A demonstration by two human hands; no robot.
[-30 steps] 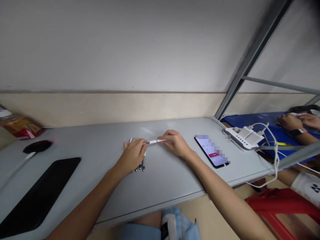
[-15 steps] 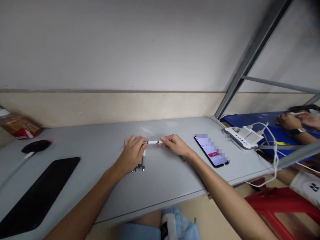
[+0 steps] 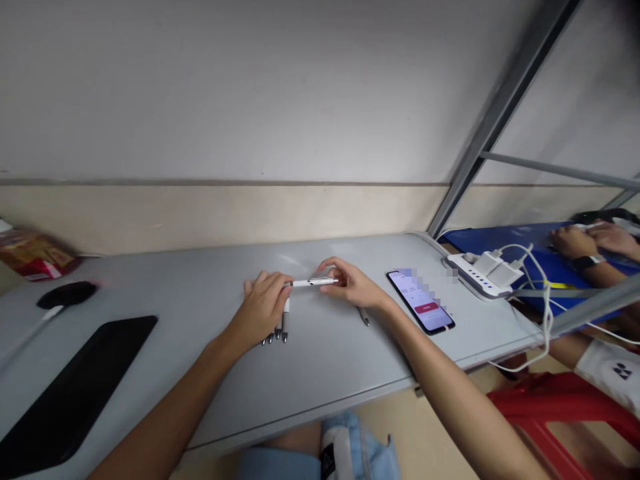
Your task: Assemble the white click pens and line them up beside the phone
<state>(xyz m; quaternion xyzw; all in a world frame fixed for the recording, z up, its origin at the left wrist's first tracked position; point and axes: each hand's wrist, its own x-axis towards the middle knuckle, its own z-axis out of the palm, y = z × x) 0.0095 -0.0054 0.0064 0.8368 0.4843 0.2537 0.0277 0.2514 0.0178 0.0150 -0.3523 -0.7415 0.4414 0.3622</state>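
Note:
A white pen [image 3: 305, 283] with a silver end lies level between my hands, over the grey table [image 3: 330, 360]. My left hand [image 3: 265, 300] is closed on the pen's left end. At the silver end, my right hand [image 3: 345, 280] has its thumb and fingers parted around the tip; whether they touch it is hard to tell. Several pens [image 3: 285, 327] lie side by side under and below my left hand, their dark tips toward the front edge. Another pen [image 3: 365, 316] lies partly hidden beneath my right wrist.
A lit phone [image 3: 420, 300] and a power strip [image 3: 477, 275] with white cables are on the right. At left are a black phone-like slab [image 3: 80, 393], a black disc [image 3: 67, 294] and a bottle [image 3: 35, 255]. Another person's hands [image 3: 595, 243] are beyond the metal frame.
My right thumb and fingers have spread from their pinch on the pen, and its silver end now shows. My left hand keeps its hold.

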